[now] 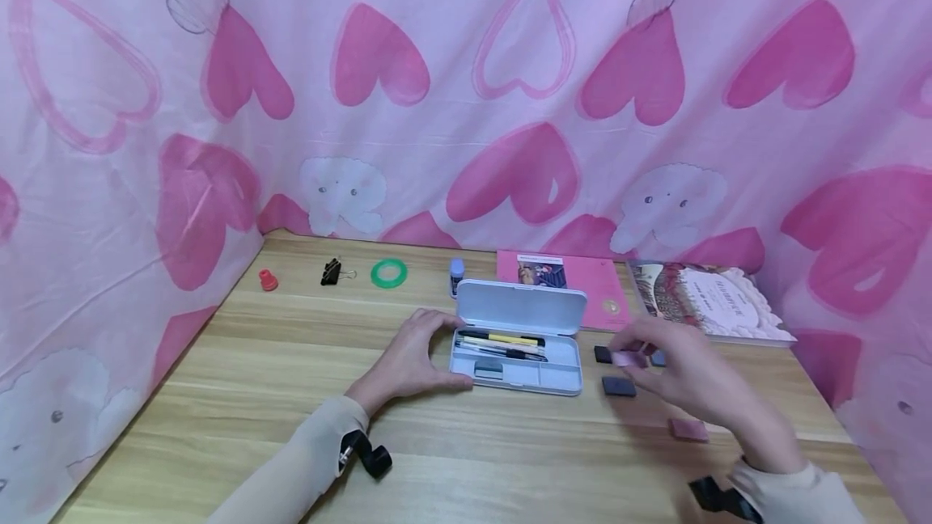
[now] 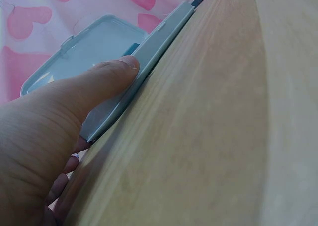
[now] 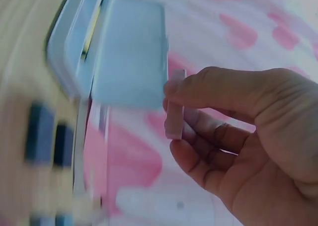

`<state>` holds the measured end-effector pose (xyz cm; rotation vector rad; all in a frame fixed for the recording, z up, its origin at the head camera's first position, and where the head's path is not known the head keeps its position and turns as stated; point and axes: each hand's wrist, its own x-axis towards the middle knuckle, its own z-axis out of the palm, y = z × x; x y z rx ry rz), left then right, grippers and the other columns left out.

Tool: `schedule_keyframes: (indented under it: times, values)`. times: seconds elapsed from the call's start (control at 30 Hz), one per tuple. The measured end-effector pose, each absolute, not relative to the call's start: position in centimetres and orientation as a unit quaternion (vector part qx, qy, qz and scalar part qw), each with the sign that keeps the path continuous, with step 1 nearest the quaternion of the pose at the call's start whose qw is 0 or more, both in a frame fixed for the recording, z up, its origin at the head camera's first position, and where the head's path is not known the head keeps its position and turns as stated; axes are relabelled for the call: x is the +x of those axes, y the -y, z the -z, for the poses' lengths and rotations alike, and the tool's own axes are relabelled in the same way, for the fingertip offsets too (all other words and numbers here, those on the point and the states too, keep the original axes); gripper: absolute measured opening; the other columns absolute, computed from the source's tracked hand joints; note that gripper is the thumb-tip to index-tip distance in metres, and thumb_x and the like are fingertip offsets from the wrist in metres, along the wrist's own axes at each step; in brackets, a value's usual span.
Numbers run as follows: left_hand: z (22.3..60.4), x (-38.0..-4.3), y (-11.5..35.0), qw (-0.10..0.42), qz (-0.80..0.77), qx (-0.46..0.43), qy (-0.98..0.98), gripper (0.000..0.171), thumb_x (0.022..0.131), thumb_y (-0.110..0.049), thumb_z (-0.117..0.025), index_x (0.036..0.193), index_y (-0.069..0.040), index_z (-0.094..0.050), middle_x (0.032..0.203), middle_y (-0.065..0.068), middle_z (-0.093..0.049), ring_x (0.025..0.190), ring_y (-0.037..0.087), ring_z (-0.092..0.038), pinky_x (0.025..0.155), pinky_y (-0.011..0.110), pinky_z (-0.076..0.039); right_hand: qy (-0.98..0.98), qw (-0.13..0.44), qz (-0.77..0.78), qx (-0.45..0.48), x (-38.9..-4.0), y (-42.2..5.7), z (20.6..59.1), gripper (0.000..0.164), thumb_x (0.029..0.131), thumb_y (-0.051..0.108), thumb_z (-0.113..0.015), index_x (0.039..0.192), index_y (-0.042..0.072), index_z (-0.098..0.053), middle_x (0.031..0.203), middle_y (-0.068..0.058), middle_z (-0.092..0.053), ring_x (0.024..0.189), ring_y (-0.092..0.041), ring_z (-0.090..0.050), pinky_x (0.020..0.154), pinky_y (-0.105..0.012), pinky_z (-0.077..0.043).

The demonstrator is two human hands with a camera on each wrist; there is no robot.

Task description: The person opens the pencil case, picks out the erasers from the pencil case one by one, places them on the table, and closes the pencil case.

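A light blue pencil case (image 1: 561, 378) lies with its lid (image 1: 520, 306) raised. Inside are several pens and pencils (image 1: 502, 346) and a grey-green eraser (image 1: 489, 369). My left hand (image 1: 411, 358) grips the case's left end, thumb (image 2: 117, 74) on the front wall and fingers round the far side. Right of the case, my right hand (image 1: 692, 370) pinches a pink eraser (image 3: 174, 119) between thumb and fingers, above the table. Under and beside that hand lie a dark eraser (image 1: 619, 386), a black one (image 1: 603, 354), a blue one (image 1: 658, 358) partly hidden, and another pink eraser (image 1: 688, 429).
Behind the case stand a blue-capped glue stick (image 1: 456, 273) and a pink booklet (image 1: 597, 289). A picture book (image 1: 717, 302) lies at the back right. Toward the back left are green tape (image 1: 389, 273), a black binder clip (image 1: 332, 272) and a small red object (image 1: 268, 280). Pink curtains surround the table.
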<state>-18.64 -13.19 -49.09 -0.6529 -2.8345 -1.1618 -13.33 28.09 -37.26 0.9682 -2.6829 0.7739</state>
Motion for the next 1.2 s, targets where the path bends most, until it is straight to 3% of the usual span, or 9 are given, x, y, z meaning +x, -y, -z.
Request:
schedule_keyframes:
  times: [0.23, 0.47, 0.67, 0.8, 0.9, 1.07, 1.2]
  values:
    - [49.1, -18.7, 13.2, 0.010, 0.367, -0.211, 0.906, 0.096, 0.067, -0.074, -0.098, 0.146, -0.027, -0.068, 0.151, -0.005, -0.065, 0.144, 0.020, -0.051, 0.128, 0.053, -0.040, 0.919, 0.101, -0.240, 0.296, -9.9, -33.6, 39.7, 0.049, 0.076, -0.004, -0.098, 0.107, 0.029, -0.079, 0.100, 0.022, -0.071, 0.090, 0.002, -0.065, 0.077, -0.014, -0.056]
    - [49.3, -18.7, 13.1, 0.009, 0.366, -0.216, 0.905, 0.097, 0.068, -0.076, -0.097, 0.147, -0.028, -0.067, 0.151, -0.006, -0.064, 0.144, 0.019, -0.050, 0.129, 0.054, -0.040, 0.924, 0.083, -0.243, 0.284, -7.0, -36.7, 42.7, 0.049, 0.075, -0.005, -0.098, 0.106, 0.029, -0.080, 0.101, 0.019, -0.074, 0.091, 0.005, -0.065, 0.079, -0.004, -0.050]
    - [49.2, -18.7, 13.2, 0.013, 0.368, -0.214, 0.905, 0.097, 0.067, -0.075, -0.098, 0.146, -0.028, -0.068, 0.150, -0.006, -0.065, 0.144, 0.019, -0.050, 0.129, 0.054, -0.039, 0.946, 0.003, -0.244, 0.214, -5.9, -37.4, 43.2, 0.036, 0.087, 0.012, -0.096, 0.112, 0.032, -0.081, 0.110, 0.017, -0.078, 0.089, 0.003, -0.061, 0.077, -0.013, -0.056]
    - [49.2, -18.7, 13.2, 0.013, 0.367, -0.212, 0.906, 0.097, 0.068, -0.075, -0.097, 0.147, -0.028, -0.067, 0.150, -0.006, -0.065, 0.144, 0.019, -0.050, 0.129, 0.054, -0.039, 0.954, -0.055, -0.239, 0.174, -5.7, -37.8, 43.3, 0.032, 0.091, 0.020, -0.094, 0.114, 0.037, -0.080, 0.123, 0.010, -0.081, 0.099, 0.007, -0.063, 0.081, -0.016, -0.059]
    - [49.1, -18.7, 13.1, 0.014, 0.366, -0.213, 0.906, 0.097, 0.068, -0.075, -0.097, 0.146, -0.028, -0.067, 0.150, -0.006, -0.065, 0.145, 0.019, -0.050, 0.129, 0.054, -0.039, 0.949, -0.049, -0.251, 0.185, -5.5, -38.1, 44.1, 0.031, 0.090, 0.019, -0.094, 0.111, 0.038, -0.079, 0.127, 0.005, -0.081, 0.110, 0.010, -0.066, 0.081, -0.014, -0.059]
    - [49.1, -18.7, 13.1, 0.016, 0.367, -0.215, 0.905, 0.097, 0.068, -0.075, -0.097, 0.146, -0.027, -0.068, 0.150, -0.006, -0.065, 0.145, 0.020, -0.050, 0.129, 0.054, -0.039, 0.927, -0.012, -0.286, 0.242, -5.3, -38.9, 45.8, 0.036, 0.087, 0.008, -0.095, 0.108, 0.034, -0.080, 0.118, 0.010, -0.079, 0.114, 0.012, -0.065, 0.082, -0.006, -0.053]
    - [49.1, -18.6, 13.2, 0.015, 0.366, -0.214, 0.906, 0.096, 0.068, -0.075, -0.097, 0.146, -0.027, -0.068, 0.150, -0.006, -0.065, 0.145, 0.019, -0.050, 0.129, 0.053, -0.040, 0.924, -0.046, -0.290, 0.244, -5.4, -39.5, 46.4, 0.038, 0.086, 0.008, -0.096, 0.112, 0.031, -0.080, 0.115, 0.015, -0.075, 0.113, 0.014, -0.060, 0.082, -0.007, -0.054]
